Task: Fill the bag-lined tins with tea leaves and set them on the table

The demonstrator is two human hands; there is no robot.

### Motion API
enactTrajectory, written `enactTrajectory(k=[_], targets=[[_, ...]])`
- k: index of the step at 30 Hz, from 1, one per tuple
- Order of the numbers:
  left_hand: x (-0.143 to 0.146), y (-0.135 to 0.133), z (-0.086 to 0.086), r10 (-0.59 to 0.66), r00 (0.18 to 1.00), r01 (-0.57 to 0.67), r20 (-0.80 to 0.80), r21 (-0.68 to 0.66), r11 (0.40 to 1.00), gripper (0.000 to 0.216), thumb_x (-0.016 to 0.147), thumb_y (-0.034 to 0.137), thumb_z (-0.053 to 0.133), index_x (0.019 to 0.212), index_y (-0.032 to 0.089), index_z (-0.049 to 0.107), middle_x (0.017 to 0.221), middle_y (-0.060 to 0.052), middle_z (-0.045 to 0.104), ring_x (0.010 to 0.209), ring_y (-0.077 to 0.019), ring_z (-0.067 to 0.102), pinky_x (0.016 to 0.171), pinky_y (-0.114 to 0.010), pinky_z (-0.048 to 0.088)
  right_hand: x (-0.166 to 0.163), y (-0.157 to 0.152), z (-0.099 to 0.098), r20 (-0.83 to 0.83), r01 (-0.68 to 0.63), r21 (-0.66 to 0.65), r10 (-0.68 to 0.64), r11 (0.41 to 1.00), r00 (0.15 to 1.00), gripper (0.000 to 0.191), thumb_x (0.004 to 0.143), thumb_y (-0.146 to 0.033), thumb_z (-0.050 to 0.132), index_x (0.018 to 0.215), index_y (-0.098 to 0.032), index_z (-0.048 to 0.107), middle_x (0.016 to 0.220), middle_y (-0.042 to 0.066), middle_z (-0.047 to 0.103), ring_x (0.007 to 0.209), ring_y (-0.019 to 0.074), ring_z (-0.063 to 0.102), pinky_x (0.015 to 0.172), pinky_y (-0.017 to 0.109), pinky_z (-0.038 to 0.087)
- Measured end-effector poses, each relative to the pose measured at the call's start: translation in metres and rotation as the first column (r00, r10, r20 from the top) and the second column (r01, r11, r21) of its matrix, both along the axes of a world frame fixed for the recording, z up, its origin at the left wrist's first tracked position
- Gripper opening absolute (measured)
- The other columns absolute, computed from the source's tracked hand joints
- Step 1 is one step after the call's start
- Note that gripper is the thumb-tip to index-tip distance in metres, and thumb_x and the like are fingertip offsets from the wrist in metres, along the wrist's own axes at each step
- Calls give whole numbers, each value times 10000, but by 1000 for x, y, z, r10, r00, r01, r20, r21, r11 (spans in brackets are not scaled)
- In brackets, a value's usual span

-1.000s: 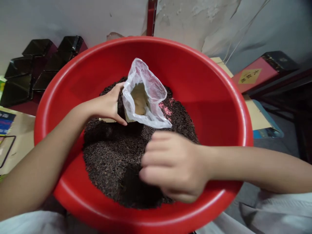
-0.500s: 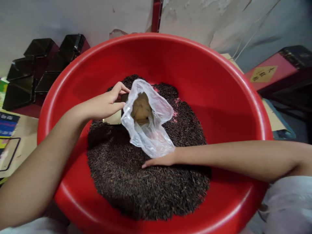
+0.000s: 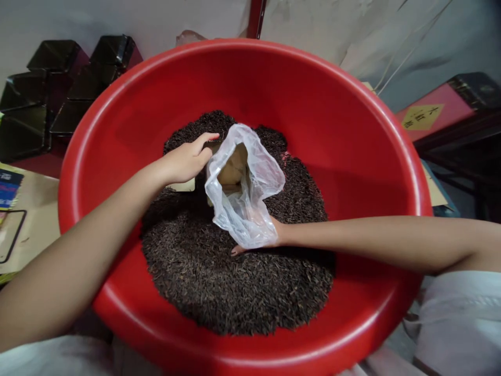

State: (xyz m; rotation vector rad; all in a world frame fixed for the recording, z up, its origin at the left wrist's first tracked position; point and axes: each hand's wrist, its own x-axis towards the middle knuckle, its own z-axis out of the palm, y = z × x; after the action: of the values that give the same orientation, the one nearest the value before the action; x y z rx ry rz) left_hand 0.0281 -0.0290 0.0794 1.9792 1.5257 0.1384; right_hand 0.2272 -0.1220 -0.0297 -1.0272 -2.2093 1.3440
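A crumpled clear plastic bag (image 3: pixel 270 175) lines a tin (image 3: pixel 234 168) with a tan inside. Its mouth tilts up towards me, and the tin's outer walls are mostly hidden. My left hand (image 3: pixel 190 161) is at the tin's upper left edge, index finger stretched out and thumb against the bag. Under the bag's lower lip, my right hand (image 3: pixel 275 230) cups the tin from the right; only its thumb and wrist show plainly. Dark loose tea leaves (image 3: pixel 238 292) surround both. A cream flat piece with a rounded corner (image 3: pixel 185 186) lies below my left hand.
The wide red basin (image 3: pixel 376 177) encloses the tea. Several dark tins (image 3: pixel 25 130) stand on the left beside a phone-like frame (image 3: pixel 13 235). A pink box with a yellow label (image 3: pixel 434 112) is at the right, and a wall rises behind.
The tin and bag have shifted slightly right, both hands moving along. My left index finger now reaches straighter over the tin's edge. The camera view has tilted a little.
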Motion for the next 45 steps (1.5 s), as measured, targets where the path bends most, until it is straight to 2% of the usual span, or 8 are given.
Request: enactTrajectory(k=[6,14,18,22,26,33,39,45], targets=[[6,0,-12,107,990,-122,87,196,973,481,882,214,330,1354,124,363,773,-42,585,684,-175,513,692,-296,381,-9,-16,26,233,-112,-15,112,994,966,689,608,-544,691,1139,-114,601,1182,131,618,1135,300,544,1015,399,409],[3,-3,-22,239,956,-274,170,223,936,434,861,238,327,1254,110,459,663,4,493,636,-136,474,638,-278,340,-12,-26,46,89,163,-338,-141,927,986,540,548,-263,716,1054,-119,592,1066,90,650,985,228,605,981,373,439],[-1,0,-23,292,936,-327,195,179,928,420,856,260,316,1224,140,477,701,-2,526,659,-140,486,627,-279,338,-15,-29,62,16,137,-640,-165,756,986,498,528,-211,739,988,-101,583,932,68,670,910,212,621,932,382,469],[-1,1,-24,189,976,-211,112,242,947,430,859,299,331,1234,148,477,748,-24,593,719,-176,535,670,-303,369,-19,-33,81,-8,130,-844,-255,521,967,667,481,-190,780,1100,-128,538,1020,51,659,896,183,627,916,365,478],[4,0,-26,181,977,-208,115,296,932,411,830,232,369,1199,139,523,838,-64,658,803,-215,596,751,-326,418,-17,-32,99,14,92,-936,-226,339,974,653,469,-135,756,1095,-176,574,939,6,681,829,154,634,836,337,500],[7,-3,-25,180,977,-208,114,326,922,389,816,220,393,1168,187,557,768,-44,666,724,-208,600,702,-306,445,-9,-30,124,-125,-114,-990,-144,82,982,331,443,-87,774,738,-160,644,673,-54,633,656,83,602,658,203,506],[11,-6,-23,127,984,-161,126,312,936,429,812,204,356,1197,147,538,696,-28,636,665,-195,576,649,-286,430,-4,-28,144,-286,-250,-956,-281,155,916,248,539,-53,706,757,-161,660,702,-47,649,650,54,599,729,175,505],[16,-11,-27,126,989,-146,76,390,909,419,815,193,361,1182,179,564,768,-31,664,720,-196,606,691,-274,431,-5,-13,146,-213,-94,-962,-485,258,848,272,595,-140,704,861,-178,657,762,-15,700,684,117,658,810,281,533]])
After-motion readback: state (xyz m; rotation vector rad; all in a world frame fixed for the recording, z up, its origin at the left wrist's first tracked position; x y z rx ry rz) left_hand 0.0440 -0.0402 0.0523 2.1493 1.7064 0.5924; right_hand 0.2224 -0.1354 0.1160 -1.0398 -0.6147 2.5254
